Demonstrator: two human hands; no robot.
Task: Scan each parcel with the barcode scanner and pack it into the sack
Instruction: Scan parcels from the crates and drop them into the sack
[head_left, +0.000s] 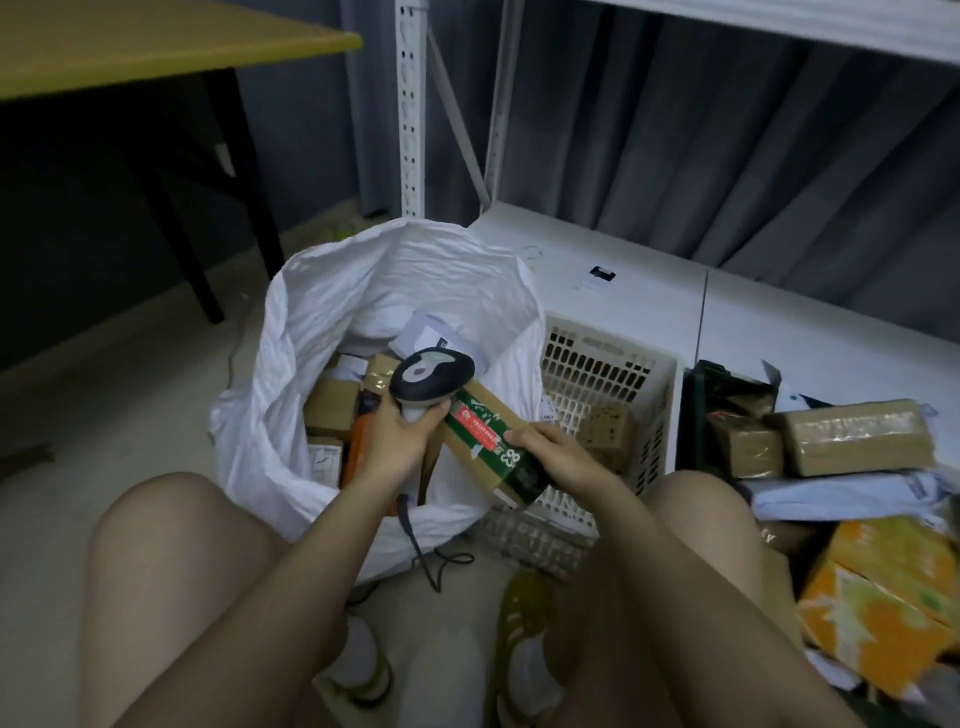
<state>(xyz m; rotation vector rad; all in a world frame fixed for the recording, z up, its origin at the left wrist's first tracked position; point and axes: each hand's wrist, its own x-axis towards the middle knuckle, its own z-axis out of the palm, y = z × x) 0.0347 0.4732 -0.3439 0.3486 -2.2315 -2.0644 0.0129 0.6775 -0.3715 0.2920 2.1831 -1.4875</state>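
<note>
My left hand (397, 441) grips the handle of a black and white barcode scanner (431, 379), whose head sits over the far end of a long brown parcel with green and red tape (488, 441). My right hand (558, 454) holds that parcel near its lower end, tilted above the sack's right edge. The white sack (311, 322) stands open on the floor between my knees, with several brown boxes and white paper labels inside.
A white slotted basket (608, 374) with small boxes stands right of the sack. More brown parcels (857, 436), grey mailers and orange boxes (883, 597) are piled at the right. A white low shelf (623, 291) runs behind. A yellow-topped table (156, 47) stands at far left.
</note>
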